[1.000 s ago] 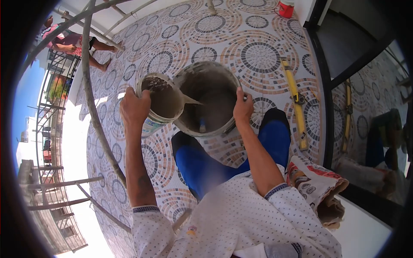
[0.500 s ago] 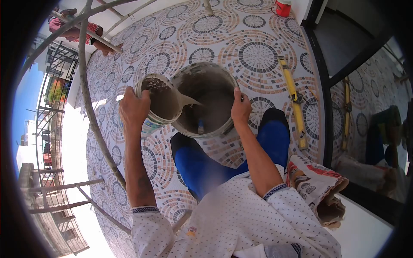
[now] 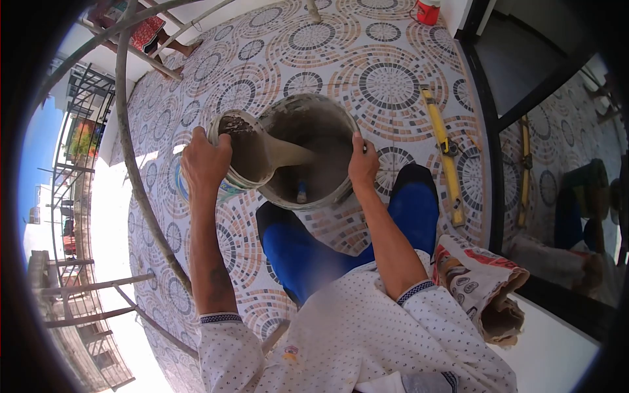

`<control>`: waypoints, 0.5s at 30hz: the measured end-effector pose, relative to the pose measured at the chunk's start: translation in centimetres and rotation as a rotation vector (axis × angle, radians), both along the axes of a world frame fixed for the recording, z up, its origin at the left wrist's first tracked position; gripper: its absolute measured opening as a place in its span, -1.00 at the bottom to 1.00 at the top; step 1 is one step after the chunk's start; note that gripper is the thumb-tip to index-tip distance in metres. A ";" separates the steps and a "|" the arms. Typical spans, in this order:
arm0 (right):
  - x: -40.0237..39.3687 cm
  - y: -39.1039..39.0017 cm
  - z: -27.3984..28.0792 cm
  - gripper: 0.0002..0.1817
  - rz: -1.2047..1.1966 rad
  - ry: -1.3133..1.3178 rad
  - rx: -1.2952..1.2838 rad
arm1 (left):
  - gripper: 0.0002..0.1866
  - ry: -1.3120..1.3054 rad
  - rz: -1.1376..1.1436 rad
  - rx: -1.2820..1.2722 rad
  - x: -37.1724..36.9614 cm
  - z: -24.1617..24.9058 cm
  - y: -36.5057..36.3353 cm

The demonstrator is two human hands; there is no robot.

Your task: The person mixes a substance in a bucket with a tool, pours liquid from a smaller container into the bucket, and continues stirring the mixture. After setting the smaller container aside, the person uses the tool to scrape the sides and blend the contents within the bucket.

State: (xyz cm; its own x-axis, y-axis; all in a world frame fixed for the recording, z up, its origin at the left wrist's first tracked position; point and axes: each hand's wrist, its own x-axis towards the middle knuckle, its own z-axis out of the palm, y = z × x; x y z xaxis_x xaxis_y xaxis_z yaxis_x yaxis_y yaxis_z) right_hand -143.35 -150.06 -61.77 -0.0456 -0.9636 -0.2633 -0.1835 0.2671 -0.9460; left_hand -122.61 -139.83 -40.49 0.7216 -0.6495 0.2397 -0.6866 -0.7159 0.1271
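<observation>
My left hand [image 3: 206, 160] is closed on the rim of a small bucket [image 3: 230, 190], which is tipped to the right. A thick stream of greyish water [image 3: 288, 154] runs from its lip into a larger, mortar-crusted bucket [image 3: 308, 105] on the floor between my legs. My right hand [image 3: 363, 160] grips the right rim of that large bucket, thumb up and fingers curled around the outside. A small object with a blue part [image 3: 301, 190] shows inside the large bucket, near the edge closest to me.
A yellow spirit level [image 3: 445, 147] with a tape measure [image 3: 450, 147] on it lies to the right. An open paper sack [image 3: 481, 285] stands by my right knee. Wooden poles [image 3: 134, 150] rise on the left. Another person [image 3: 147, 33] is at the upper left; a red jug [image 3: 428, 12] stands at the back.
The small bucket has tipped further, and the stream from it has grown wider and longer. The person at the upper left has shifted posture. Both my hands keep their grips.
</observation>
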 end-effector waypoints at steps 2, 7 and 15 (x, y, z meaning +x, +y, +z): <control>0.0 0.0 -0.1 -0.23 0.008 -0.012 0.003 | -0.50 0.003 0.000 0.008 0.0 0.0 0.0; -0.1 0.2 0.3 -0.26 0.002 -0.018 -0.001 | -0.49 -0.025 -0.040 -0.016 0.1 -0.5 0.1; 0.0 0.0 -0.2 -0.28 0.002 0.017 0.015 | -0.45 -0.005 -0.016 -0.012 -0.6 -0.2 0.1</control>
